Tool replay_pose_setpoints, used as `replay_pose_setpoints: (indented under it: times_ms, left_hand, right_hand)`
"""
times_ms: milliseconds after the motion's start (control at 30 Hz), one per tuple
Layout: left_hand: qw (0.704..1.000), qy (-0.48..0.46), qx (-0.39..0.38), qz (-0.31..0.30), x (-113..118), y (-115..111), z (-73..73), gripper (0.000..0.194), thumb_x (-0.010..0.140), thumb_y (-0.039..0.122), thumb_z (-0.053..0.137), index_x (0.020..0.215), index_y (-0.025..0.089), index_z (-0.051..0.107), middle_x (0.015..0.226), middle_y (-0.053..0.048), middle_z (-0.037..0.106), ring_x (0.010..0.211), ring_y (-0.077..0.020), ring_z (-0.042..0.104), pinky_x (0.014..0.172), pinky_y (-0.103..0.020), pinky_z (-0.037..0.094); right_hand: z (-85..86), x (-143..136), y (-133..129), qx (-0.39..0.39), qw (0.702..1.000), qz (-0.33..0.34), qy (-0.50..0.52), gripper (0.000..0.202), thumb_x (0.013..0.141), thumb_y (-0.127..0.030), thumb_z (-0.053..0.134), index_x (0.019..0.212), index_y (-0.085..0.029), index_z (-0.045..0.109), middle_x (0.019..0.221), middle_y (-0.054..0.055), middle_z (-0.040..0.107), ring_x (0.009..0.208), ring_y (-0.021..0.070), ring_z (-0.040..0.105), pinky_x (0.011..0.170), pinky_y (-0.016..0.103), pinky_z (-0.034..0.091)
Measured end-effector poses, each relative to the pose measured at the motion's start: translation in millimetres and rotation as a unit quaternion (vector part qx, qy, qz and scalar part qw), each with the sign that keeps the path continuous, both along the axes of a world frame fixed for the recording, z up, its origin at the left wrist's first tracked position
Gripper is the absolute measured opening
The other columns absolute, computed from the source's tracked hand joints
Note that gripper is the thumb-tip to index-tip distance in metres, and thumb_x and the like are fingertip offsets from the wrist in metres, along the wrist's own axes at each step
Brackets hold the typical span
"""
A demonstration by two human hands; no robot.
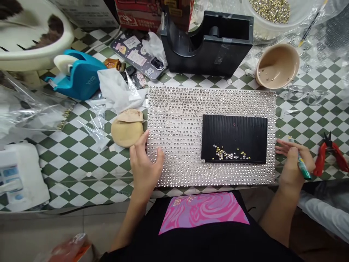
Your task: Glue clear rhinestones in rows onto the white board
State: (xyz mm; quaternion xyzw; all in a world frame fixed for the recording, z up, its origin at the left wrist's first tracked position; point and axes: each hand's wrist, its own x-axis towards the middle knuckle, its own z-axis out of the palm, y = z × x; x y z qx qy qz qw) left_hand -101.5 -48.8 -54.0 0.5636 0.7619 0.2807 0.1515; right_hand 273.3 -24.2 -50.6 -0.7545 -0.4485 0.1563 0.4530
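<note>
A flat board (174, 145) covered in rows of clear rhinestones lies in front of me. My left hand (145, 163) is at its left edge, thumb and fingers apart, the thumb over the stones. My right hand (294, 163) is by the right edge, its outstretched fingers close to the board. A slim green pen (303, 167) with a pale tip is held in that hand, pointing away from me. On the board rests a black ridged tray (229, 134) with loose gold and clear rhinestones (223, 153) along its near side.
Red-handled pliers (321, 160) lie at right, below a beige cup (278, 67). Behind the board stands a black tape dispenser (207, 51); a phone (139, 54) and blue tape dispenser (79, 76) are left of it. A yellowish putty lump (127, 133) lies beside my left hand.
</note>
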Motion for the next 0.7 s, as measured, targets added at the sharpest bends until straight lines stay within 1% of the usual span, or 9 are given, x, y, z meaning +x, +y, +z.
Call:
replay_pose_setpoints:
  times_ms: [67,167,333,467,600,700]
  left_hand:
    - [1.000,-0.006,0.001,0.007,1.8,0.1,0.9,0.054,0.084,0.025,0.057,0.136,0.017,0.043,0.132,-0.014,0.054,0.117,-0.0277,0.054,0.101,-0.046,0.047]
    - [1.000,-0.012,-0.001,0.014,4.2,-0.4,1.5,0.054,0.083,0.023,0.058,0.135,0.018,0.043,0.132,-0.013,0.054,0.120,-0.0277,0.053,0.104,-0.046,0.045]
    - [1.000,-0.009,-0.004,0.015,8.0,-2.2,2.2,0.056,0.083,0.022,0.057,0.136,0.017,0.041,0.134,-0.013,0.052,0.123,-0.0289,0.051,0.108,-0.047,0.042]
    - [1.000,0.003,-0.020,0.014,11.6,-2.8,6.2,0.060,0.082,0.025,0.059,0.138,0.016,0.039,0.134,-0.014,0.052,0.122,-0.0310,0.049,0.106,-0.050,0.042]
    - [0.999,0.007,-0.032,0.010,13.4,-4.7,9.9,0.058,0.083,0.025,0.060,0.138,0.016,0.041,0.133,-0.014,0.053,0.119,-0.0307,0.050,0.103,-0.049,0.044]
    - [0.999,0.005,-0.036,-0.001,15.3,-7.6,10.1,0.057,0.084,0.025,0.059,0.138,0.015,0.041,0.134,-0.015,0.052,0.118,-0.0298,0.050,0.102,-0.048,0.044]
  right_hand:
    - [-0.5,-1.8,1.7,0.001,1.000,0.001,0.016,0.019,0.083,-0.038,0.054,0.086,-0.025,0.067,0.089,0.004,0.071,0.069,0.0224,0.067,0.065,0.045,0.055]
    - [-1.7,-3.8,4.1,0.006,1.000,-0.001,0.031,0.016,0.082,-0.037,0.055,0.082,-0.026,0.066,0.085,0.003,0.070,0.071,0.0232,0.067,0.065,0.044,0.055]
    - [-4.2,-5.1,4.7,0.011,0.999,-0.011,0.040,0.015,0.080,-0.039,0.057,0.083,-0.027,0.066,0.084,0.004,0.069,0.069,0.0241,0.066,0.065,0.045,0.054]
    - [-5.6,-8.3,3.2,0.011,0.999,-0.019,0.033,0.018,0.080,-0.037,0.056,0.086,-0.023,0.066,0.088,0.006,0.069,0.070,0.0219,0.065,0.070,0.044,0.054]
    - [-5.7,-11.8,3.1,0.018,0.999,-0.029,0.028,0.020,0.080,-0.036,0.056,0.088,-0.021,0.066,0.088,0.007,0.069,0.068,0.0197,0.063,0.067,0.040,0.052]
    - [-5.8,-10.2,3.8,0.031,0.999,-0.031,0.009,0.023,0.078,-0.036,0.056,0.089,-0.018,0.066,0.087,0.008,0.068,0.067,0.0193,0.062,0.067,0.039,0.052]
